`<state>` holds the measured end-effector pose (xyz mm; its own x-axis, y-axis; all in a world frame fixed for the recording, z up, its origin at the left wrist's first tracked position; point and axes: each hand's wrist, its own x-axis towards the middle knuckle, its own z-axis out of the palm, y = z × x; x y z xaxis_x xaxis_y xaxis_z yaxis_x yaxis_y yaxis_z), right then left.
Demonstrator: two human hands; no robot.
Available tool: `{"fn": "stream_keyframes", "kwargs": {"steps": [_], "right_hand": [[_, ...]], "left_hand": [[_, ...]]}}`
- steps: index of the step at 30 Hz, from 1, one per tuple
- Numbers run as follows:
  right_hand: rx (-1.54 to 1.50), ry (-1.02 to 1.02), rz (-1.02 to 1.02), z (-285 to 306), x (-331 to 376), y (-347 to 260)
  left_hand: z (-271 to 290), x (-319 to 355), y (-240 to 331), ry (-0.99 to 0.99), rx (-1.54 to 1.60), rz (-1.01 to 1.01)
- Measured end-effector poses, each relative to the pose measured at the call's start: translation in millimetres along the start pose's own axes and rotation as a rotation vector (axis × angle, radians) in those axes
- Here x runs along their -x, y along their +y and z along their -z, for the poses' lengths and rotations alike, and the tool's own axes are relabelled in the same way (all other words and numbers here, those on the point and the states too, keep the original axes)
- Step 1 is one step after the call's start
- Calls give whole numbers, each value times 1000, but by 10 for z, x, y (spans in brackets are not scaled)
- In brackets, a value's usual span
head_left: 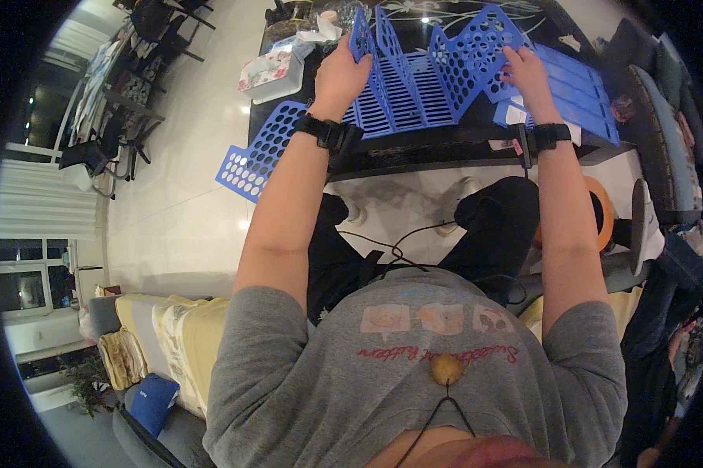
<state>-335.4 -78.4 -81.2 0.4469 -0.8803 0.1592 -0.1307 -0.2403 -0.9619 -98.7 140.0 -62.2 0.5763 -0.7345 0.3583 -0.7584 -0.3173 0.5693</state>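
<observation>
A blue plastic file rack (406, 94) with slatted base and perforated upright dividers stands on the dark table in front of me. My left hand (342, 78) is closed on its leftmost divider, near the top. On the other side, the fingers of my right hand (529, 74) pinch the edge of the slanting right-hand panel (480, 48), which has round holes. A loose blue perforated panel (267, 150) juts over the table's left edge, partly behind my left forearm. Flat blue slatted panels (577, 90) lie to the right, beside my right hand.
A floral-patterned tissue box (272, 74) and plastic-wrapped items stand at the table's (398, 160) left. Underneath my right wrist lies a white piece (517, 115). An orange ring-shaped object (601, 212) and another person's shoe (646, 222) are at the right. Black cords hang between my knees.
</observation>
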Motion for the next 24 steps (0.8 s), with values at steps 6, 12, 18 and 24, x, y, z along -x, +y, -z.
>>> {"fn": "stream_keyframes", "kwargs": {"steps": [6, 12, 18, 24], "right_hand": [[141, -28, 91, -121, 135, 140], [198, -68, 55, -233, 243, 415], [-222, 3, -275, 319, 159, 881], [42, 435, -354, 1704, -283, 2111]], "left_hand": [[-39, 197, -47, -20, 20, 30], [-245, 323, -190, -127, 182, 92], [-358, 573, -485, -169, 336, 188], [-366, 732, -564, -178, 419, 192]]}}
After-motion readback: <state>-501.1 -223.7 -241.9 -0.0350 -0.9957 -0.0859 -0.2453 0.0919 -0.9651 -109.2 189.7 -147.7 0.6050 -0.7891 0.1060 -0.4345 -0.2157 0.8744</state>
